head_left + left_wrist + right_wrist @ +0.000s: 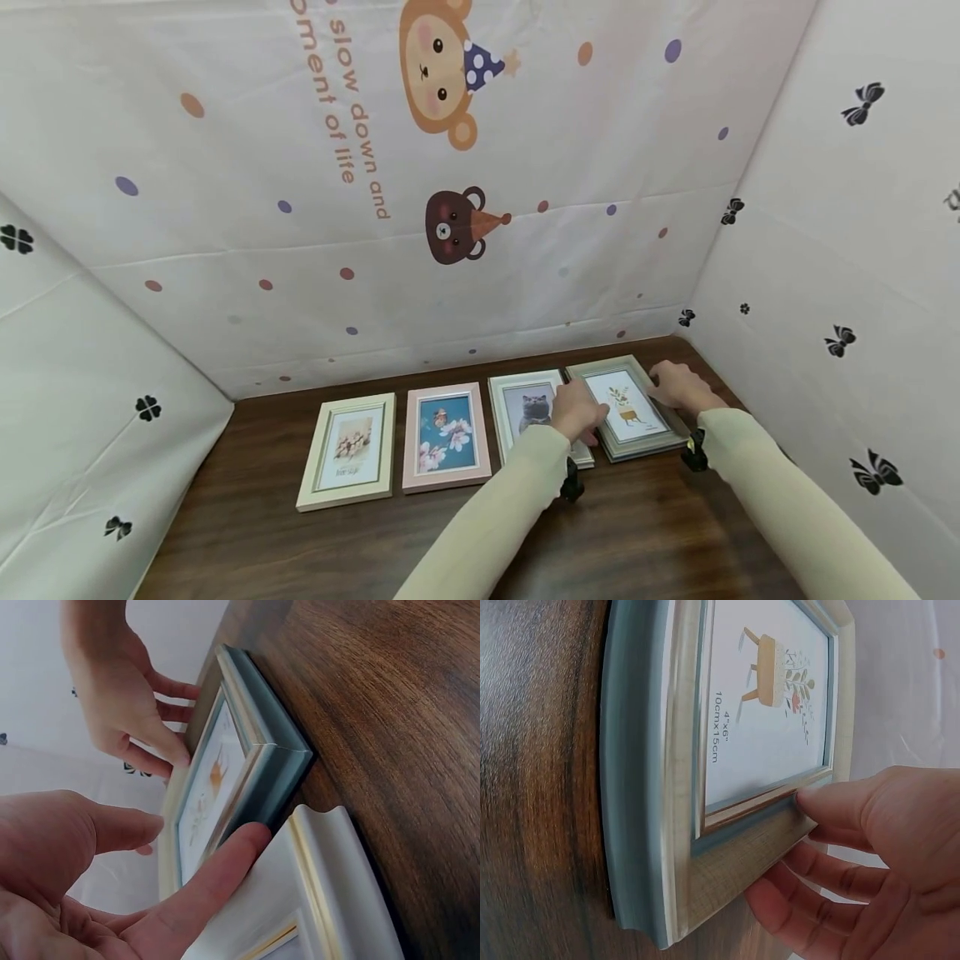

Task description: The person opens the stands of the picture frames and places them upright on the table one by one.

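Observation:
A picture frame with a potted-plant print (626, 407) lies flat at the right end of the row, with beige front and blue-grey sides. On its right edge is my right hand (682, 389), thumb on the face and fingers curled against the outer side in the right wrist view. Between this frame and the white cat picture frame (517, 417) reaches my left hand (577, 410). Its index finger touches the blue-grey side, while the thumb (127, 827) stretches above the print. The left hand and forearm cover part of the cat picture.
To the left lie a pink picture frame (447, 437) with a bird and blossoms, and a cream picture frame (351, 450). All rest on a dark wood table (300, 554). A printed cloth backdrop (247, 167) rises behind, with more cloth at both sides.

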